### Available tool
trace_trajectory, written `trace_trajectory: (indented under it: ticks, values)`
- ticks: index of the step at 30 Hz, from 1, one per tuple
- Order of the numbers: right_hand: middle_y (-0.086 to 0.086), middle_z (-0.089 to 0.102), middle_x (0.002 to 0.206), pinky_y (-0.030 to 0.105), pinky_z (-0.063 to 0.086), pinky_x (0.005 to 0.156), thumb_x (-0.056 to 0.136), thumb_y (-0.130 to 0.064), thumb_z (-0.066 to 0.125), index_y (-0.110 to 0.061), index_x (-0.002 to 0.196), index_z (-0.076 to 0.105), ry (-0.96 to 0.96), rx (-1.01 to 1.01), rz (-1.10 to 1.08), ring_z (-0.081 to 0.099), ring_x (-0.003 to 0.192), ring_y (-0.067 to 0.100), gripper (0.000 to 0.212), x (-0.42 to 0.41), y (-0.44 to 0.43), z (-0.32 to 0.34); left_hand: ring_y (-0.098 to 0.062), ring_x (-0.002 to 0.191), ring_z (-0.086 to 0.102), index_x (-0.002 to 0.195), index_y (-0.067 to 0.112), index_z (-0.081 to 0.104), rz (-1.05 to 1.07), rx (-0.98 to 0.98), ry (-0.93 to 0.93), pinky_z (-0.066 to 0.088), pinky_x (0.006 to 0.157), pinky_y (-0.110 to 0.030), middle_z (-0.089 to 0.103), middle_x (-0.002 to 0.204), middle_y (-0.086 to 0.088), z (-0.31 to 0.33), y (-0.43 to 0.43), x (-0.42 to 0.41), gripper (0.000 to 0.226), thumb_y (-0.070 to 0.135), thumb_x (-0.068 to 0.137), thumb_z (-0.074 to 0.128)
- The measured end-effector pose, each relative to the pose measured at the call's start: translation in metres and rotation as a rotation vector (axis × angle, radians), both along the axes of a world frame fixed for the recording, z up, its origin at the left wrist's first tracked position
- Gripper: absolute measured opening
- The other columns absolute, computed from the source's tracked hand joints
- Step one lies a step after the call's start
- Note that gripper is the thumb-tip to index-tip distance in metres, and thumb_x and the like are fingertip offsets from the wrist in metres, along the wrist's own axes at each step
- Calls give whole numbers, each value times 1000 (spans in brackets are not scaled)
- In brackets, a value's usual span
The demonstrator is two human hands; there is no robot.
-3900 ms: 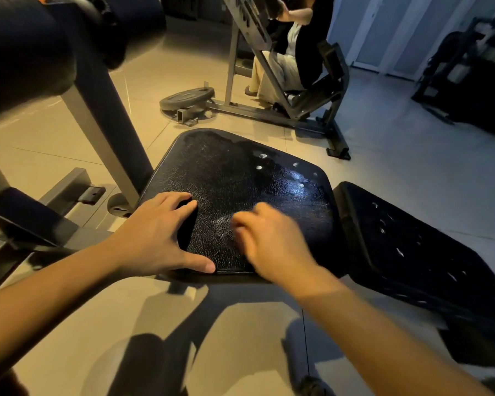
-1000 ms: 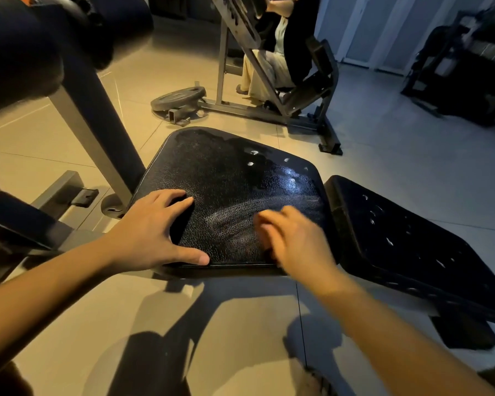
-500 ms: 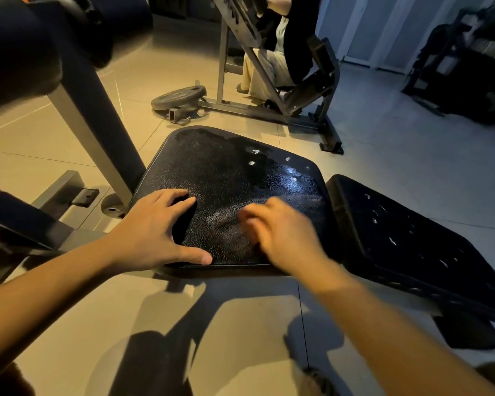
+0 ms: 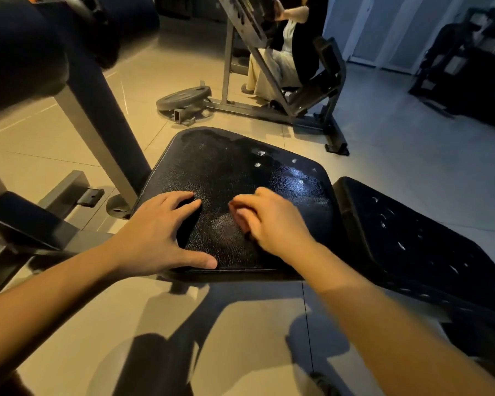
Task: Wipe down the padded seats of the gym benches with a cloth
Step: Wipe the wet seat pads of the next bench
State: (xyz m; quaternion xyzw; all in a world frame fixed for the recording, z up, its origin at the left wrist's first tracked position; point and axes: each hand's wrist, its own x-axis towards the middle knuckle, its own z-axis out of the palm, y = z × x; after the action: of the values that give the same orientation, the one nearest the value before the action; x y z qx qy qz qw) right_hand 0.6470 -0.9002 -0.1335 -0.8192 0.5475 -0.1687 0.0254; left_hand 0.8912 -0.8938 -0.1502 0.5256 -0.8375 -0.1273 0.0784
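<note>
Blurring smears the right hand point(image 4: 272, 221), which lies on the middle of the black seat pad point(image 4: 240, 164) with its fingers curled under. Whether a cloth is bunched beneath them cannot be told, since the palm hides whatever is there. The left hand point(image 4: 160, 232) is plain to see: spread wide and flat on the pad's seven o'clock corner, thumb stretched along the near edge, holding nothing. Both forearms run out of the picture at the bottom. At three o'clock of the seat lies a second pad point(image 4: 412, 241), its far end cut off by the right edge. A padded roller point(image 4: 20, 47) at ten o'clock is also cropped. At twelve o'clock one seated person point(image 4: 283, 64) is partly hidden behind a slanted machine frame point(image 4: 249, 32), head out of view. Counted: two hands, two pads, one weight plate point(image 4: 183, 97) on the floor at eleven o'clock.
</note>
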Motion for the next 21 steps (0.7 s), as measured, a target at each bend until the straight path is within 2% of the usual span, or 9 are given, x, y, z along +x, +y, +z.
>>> trace_trajectory:
  ticks: [3, 4, 6, 8, 11, 13, 17, 19, 21]
  values:
    - [7, 62, 119, 35, 42, 76, 105, -33, 47, -26, 125, 67, 54, -12, -542, 60, 97, 28, 29, -71, -31, -2, -11, 153, 11, 162, 33, 19, -3, -7, 18, 12, 125, -39, 14, 168, 11, -2, 2, 1, 131, 107, 55, 36]
    - [11, 63, 117, 35, 41, 74, 105, -32, 47, -22, 121, 68, 93, -27, -628, 61, 96, 31, 28, -80, -35, -3, -12, 153, 11, 162, 33, 19, -1, -6, 24, 12, 125, -39, 14, 168, 11, -2, 3, 1, 131, 106, 55, 36]
    - [11, 62, 115, 39, 47, 76, 104, -31, 47, -21, 120, 68, 161, -43, -561, 63, 100, 34, 28, -60, -29, -1, -12, 153, 12, 161, 33, 21, 2, -17, 29, 11, 124, -38, 16, 167, 10, -2, 2, 1, 130, 106, 54, 37]
    - [7, 61, 111, 40, 49, 81, 103, -33, 49, -28, 122, 68, 74, -15, -266, 62, 102, 31, 27, -12, -14, -1, -11, 152, 12, 161, 33, 21, 9, -27, 27, 10, 123, -35, 16, 167, 11, -2, 2, 0, 131, 106, 53, 37]
    - [1, 56, 102, 39, 47, 77, 102, -37, 51, -35, 122, 66, -7, 38, 205, 59, 97, 25, 25, 40, 12, 1, -10, 152, 11, 161, 34, 21, 18, -32, 32, 9, 122, -34, 15, 167, 12, -4, 2, -1, 131, 107, 54, 37]
    - [1, 58, 108, 39, 49, 80, 103, -38, 49, -37, 128, 64, 0, 13, 126, 59, 102, 25, 29, 26, -1, 1, -10, 152, 11, 161, 33, 20, 12, -33, 31, 10, 122, -34, 15, 167, 12, -4, 2, 1, 131, 107, 55, 37]
    - [8, 62, 118, 39, 49, 81, 106, -34, 44, -26, 128, 65, 234, 17, -440, 62, 105, 32, 32, -72, -44, 6, -10, 152, 14, 161, 32, 22, 9, -50, 37, 13, 124, -36, 18, 167, 12, -5, 3, 1, 132, 108, 54, 36]
    - [9, 61, 111, 37, 47, 76, 106, -32, 44, -22, 122, 67, 273, -15, -435, 62, 100, 32, 30, -79, -41, 8, -11, 152, 15, 161, 31, 24, 14, -57, 40, 14, 125, -37, 20, 166, 11, -5, 2, 0, 133, 108, 53, 36]
    - [6, 60, 106, 38, 46, 76, 105, -34, 46, -24, 119, 67, 199, 4, -240, 62, 99, 31, 27, -47, -24, 7, -11, 152, 14, 161, 33, 23, 21, -46, 48, 13, 125, -38, 19, 166, 12, -6, 2, 0, 132, 108, 53, 36]
